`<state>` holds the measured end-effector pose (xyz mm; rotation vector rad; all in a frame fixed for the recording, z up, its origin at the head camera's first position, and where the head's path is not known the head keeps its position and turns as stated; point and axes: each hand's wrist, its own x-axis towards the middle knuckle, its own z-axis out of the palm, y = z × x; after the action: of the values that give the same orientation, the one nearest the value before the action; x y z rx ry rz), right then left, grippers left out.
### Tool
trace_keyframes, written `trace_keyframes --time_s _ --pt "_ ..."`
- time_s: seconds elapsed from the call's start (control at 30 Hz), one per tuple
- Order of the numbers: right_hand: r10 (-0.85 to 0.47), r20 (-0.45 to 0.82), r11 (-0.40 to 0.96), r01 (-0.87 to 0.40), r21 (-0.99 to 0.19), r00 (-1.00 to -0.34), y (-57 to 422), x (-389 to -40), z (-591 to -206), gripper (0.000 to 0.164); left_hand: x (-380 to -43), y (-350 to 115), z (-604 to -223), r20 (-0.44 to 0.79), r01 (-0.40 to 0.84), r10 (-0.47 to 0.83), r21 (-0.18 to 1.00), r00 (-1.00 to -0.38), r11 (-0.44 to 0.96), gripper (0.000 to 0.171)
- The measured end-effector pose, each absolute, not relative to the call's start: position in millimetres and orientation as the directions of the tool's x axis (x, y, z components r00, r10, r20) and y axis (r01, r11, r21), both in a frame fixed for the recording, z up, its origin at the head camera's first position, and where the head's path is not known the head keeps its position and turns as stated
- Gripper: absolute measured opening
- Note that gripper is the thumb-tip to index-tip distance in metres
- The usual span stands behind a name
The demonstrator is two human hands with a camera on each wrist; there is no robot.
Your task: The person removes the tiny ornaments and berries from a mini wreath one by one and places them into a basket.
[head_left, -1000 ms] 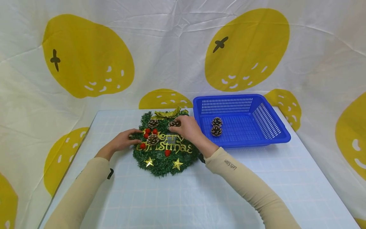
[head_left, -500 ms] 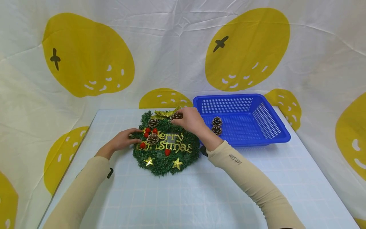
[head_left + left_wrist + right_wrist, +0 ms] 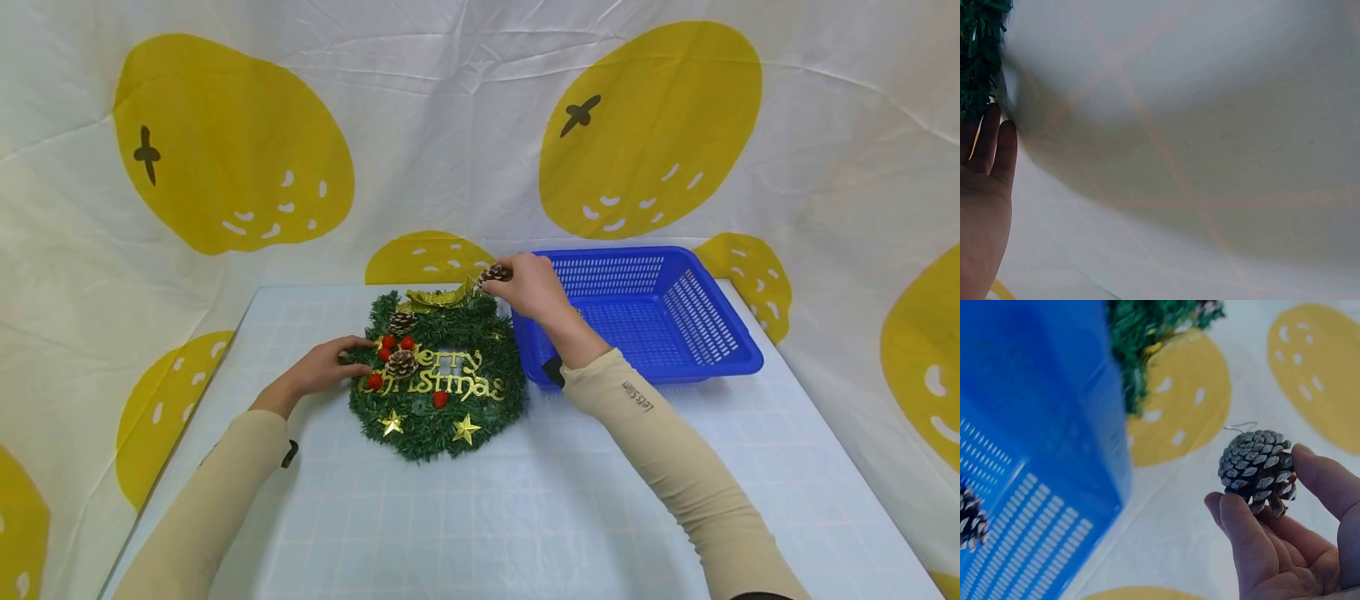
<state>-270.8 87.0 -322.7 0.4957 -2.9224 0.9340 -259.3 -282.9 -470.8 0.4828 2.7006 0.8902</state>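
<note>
My right hand (image 3: 532, 287) pinches a pine cone (image 3: 1257, 465) between thumb and fingers, raised at the wreath's upper right by the basket. A thin wire loop sticks out of the cone in the right wrist view. My left hand (image 3: 330, 364) rests at the left edge of the green Christmas wreath (image 3: 431, 437), its fingers (image 3: 1004, 153) fairly straight against the tinsel. The wreath lies flat and bears gold "Merry Christmas" lettering (image 3: 450, 383), red berries (image 3: 440, 400), gold stars (image 3: 466, 429), a gold bow (image 3: 438, 298) and two pine cones (image 3: 402, 363) on its left side.
A blue plastic basket (image 3: 712, 367) stands at the back right, just beside the wreath. Inside it a pine cone (image 3: 969, 522) shows in the right wrist view; my right arm covers part of the basket from the head. A fruit-print cloth (image 3: 450, 125) hangs behind the table.
My right hand has lifted the pine cone off the wreath's upper right and moved up and right with it toward the basket. The left hand has stayed in place.
</note>
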Motion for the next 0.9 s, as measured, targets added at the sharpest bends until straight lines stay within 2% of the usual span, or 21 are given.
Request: trace_keyframes --time_s 0.2,0.4,0.57,0.67,0.7,0.9 --pt "-0.221 0.124 0.786 -0.252 -0.565 -0.967 108.0 -284.3 -320.8 0.022 -259.4 -282.2 -469.0 -0.136 0.228 0.384 0.61 -0.913 0.759 0.057" --pt "-0.166 0.048 0.808 -0.164 -0.565 -0.985 123.9 -297.5 -323.9 0.04 -259.5 -282.3 -468.4 -0.136 0.227 0.382 0.609 -0.914 0.76 0.057" --pt "-0.164 0.052 0.825 -0.166 -0.54 -0.985 128.2 -305.6 -331.3 0.021 -259.0 -282.3 -469.2 -0.141 0.225 0.379 0.6 -0.914 0.767 0.057" --pt "-0.161 0.062 0.829 -0.169 -0.533 -0.985 128.6 -309.4 -335.1 0.035 -258.2 -281.7 -468.2 -0.139 0.228 0.381 0.6 -0.914 0.767 0.057" --pt "-0.162 0.063 0.83 -0.171 -0.53 -0.985 128.6 -310.3 -335.8 0.036 -257.9 -281.5 -467.9 -0.138 0.229 0.381 0.601 -0.914 0.766 0.056" --pt "-0.158 0.016 0.845 -0.143 -0.515 -0.987 128.5 -315.2 -338.6 0.02 -257.0 -279.8 -467.1 -0.135 0.23 0.38 0.599 -0.915 0.767 0.057"
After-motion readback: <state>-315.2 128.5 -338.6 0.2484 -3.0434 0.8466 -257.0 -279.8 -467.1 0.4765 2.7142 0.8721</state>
